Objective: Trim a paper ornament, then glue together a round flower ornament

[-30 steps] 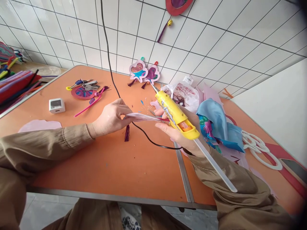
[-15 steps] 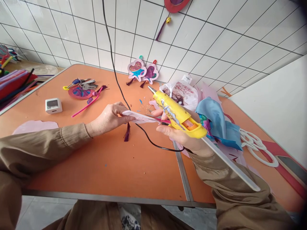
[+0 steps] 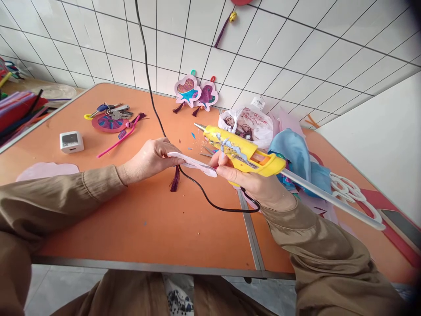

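Observation:
My left hand [image 3: 154,159] pinches the left end of a pale pink fabric piece [image 3: 195,164], seen nearly edge-on above the table. A dark purple tassel [image 3: 175,181] hangs below that end. My right hand [image 3: 245,175] is closed around a yellow hot glue gun [image 3: 240,151], and its thumb and fingertips also touch the right end of the pink piece. The gun's metal nozzle points left and up, away from the fabric. Out of its back sticks a long white glue stick [image 3: 332,197]. The gun's black cord [image 3: 210,205] loops beneath the pink piece.
On the orange table [image 3: 158,237] lie keys [image 3: 120,113], a white charger [image 3: 71,141] and a pink pipe cleaner [image 3: 116,142]. Two butterfly-like pendants [image 3: 187,90] lean against the tiled wall. To the right are a plastic bag [image 3: 256,125], blue fabric [image 3: 292,147] and a phone [image 3: 399,226].
The glue gun has levelled out, its nozzle shifting left and its glue stick swinging up. My right fingers have closed on the pink piece's right end; the pink strip seen there is now hidden.

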